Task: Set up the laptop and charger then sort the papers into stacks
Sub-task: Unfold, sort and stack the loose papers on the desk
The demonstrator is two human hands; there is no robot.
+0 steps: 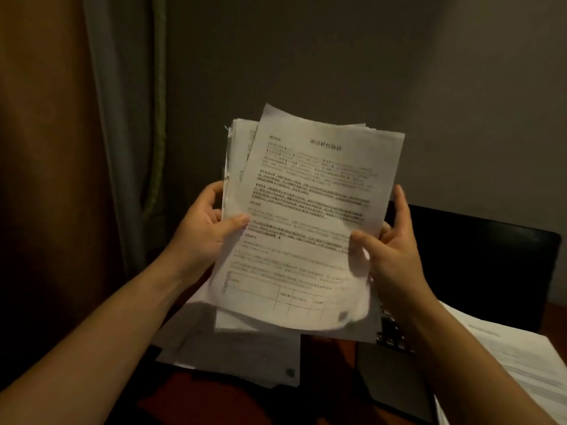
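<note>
Up in front of the grey wall [306, 56], two thumbs press on the front of a thick bunch of papers [306, 194]. The left hand [205, 231] grips the left edge of the bunch. Its thumb lies flat on the top sheet and its other fingers curl round behind, mostly hidden. The right hand [392, 253] pinches the right edge a bit lower down. Its thumb is on the front, one finger stands straight up along the edge, and the rest are tucked behind.

Both hands hold the bunch up off the table [328, 348], tilted a little. The sheets are not lined up, so some corners stick out at the top and at the bottom. The top sheet has lines of print and a row of boxes near the bottom. The words are too blurry to read.

Under the hands, a loose pile of sheets [239, 354] lies on the reddish table. Behind the right hand stands an open laptop [478, 265] with a dark screen. A few of its keys show just beside the right wrist. A second pile of sheets [518, 357] lies at the far right, near the laptop. A long curtain [122, 118] hangs on the left.
</note>
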